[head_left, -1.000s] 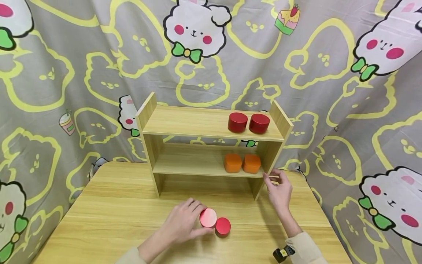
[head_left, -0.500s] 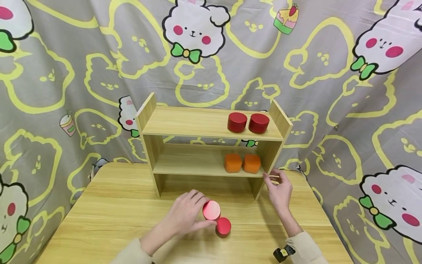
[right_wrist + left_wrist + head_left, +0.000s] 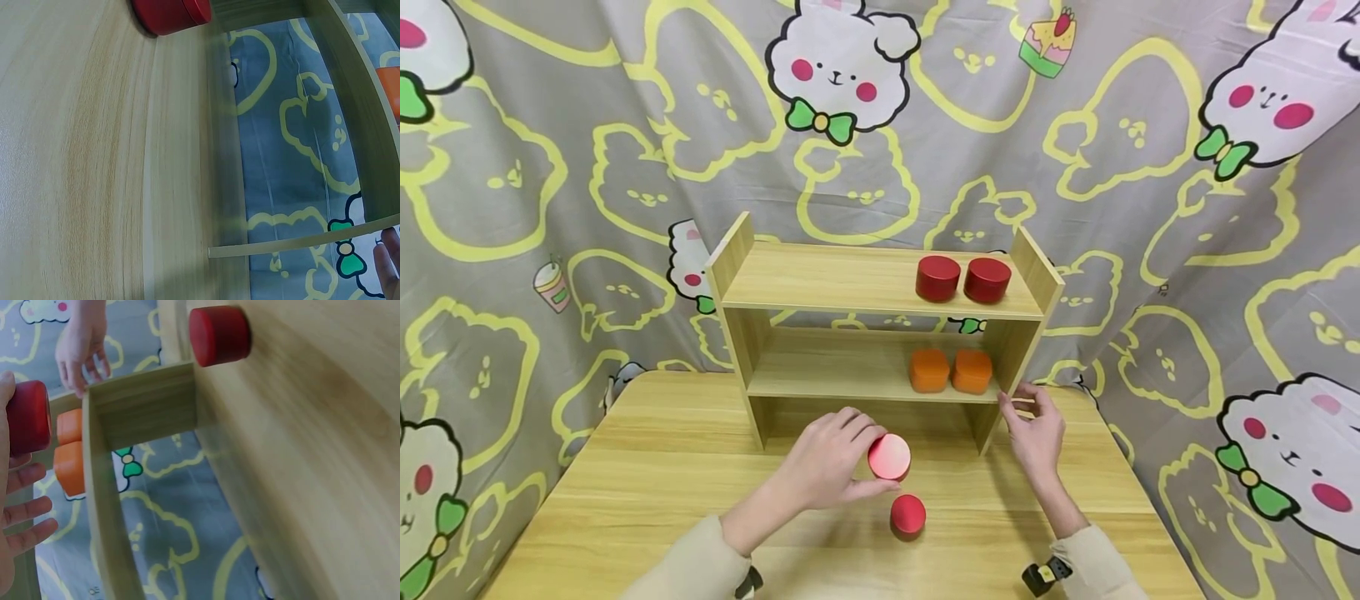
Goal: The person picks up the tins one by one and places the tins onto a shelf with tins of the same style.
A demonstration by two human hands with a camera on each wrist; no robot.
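My left hand [image 3: 831, 458] grips a round red tin [image 3: 890, 457] between thumb and fingers. It holds the tin above the table, in front of the shelf; in the left wrist view this tin [image 3: 29, 417] shows at the left edge. A second red tin [image 3: 907, 514] stands on the table, apart from the held one. My right hand [image 3: 1036, 429] touches the right side panel of the wooden shelf [image 3: 835, 385] with thumb and fingers on its edge. Only the fingertips [image 3: 389, 262] of that hand show in the right wrist view.
Two dark red tins [image 3: 937, 279] stand at the right of the shelf's top board. Two orange rounded boxes [image 3: 929, 371] sit side by side at the right of the middle board. A patterned curtain [image 3: 625, 167] hangs behind the wooden table [image 3: 602, 492].
My left hand has carried the red tin up and forward, away from the tin on the table, towards the shelf. My right hand has stayed at the side panel.
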